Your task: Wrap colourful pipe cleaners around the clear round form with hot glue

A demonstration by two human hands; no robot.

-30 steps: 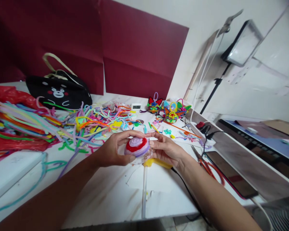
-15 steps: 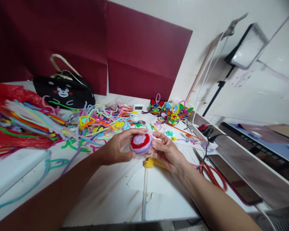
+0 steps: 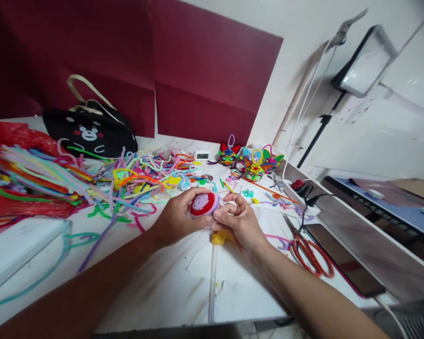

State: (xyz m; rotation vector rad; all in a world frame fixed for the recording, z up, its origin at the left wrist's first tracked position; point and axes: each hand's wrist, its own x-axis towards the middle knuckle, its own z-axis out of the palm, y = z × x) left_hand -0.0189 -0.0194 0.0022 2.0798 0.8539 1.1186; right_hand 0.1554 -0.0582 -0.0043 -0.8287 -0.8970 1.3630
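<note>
A domed coil of fuzzy pipe cleaner (image 3: 202, 205), ringed in lilac and red, is held above the white table. My left hand (image 3: 178, 212) wraps round its left side, the fingers behind and the thumb along the lower edge. At the coil's right edge, the thumb and a finger of my right hand (image 3: 242, 221) pinch together; its other fingers are bent and raised. Whatever small part lies between those fingertips is hidden. Just below my hands rests a yellow tool (image 3: 219, 237), partly covered by my right hand, with a pale stick (image 3: 213, 287) running toward the table's front edge.
Orange-handled scissors (image 3: 309, 252) and a phone (image 3: 344, 259) lie at right. Loose pipe cleaners (image 3: 137, 176) heap at left, spilling beside a red plastic bag (image 3: 17, 134). Finished colourful masks (image 3: 252, 165), a small clock (image 3: 201, 155) and a black bag (image 3: 92, 132) stand behind.
The coil has tilted and turned to the left in my left hand, showing more of its right side. My left thumb has come up against its lower edge. The view has shifted slightly.
</note>
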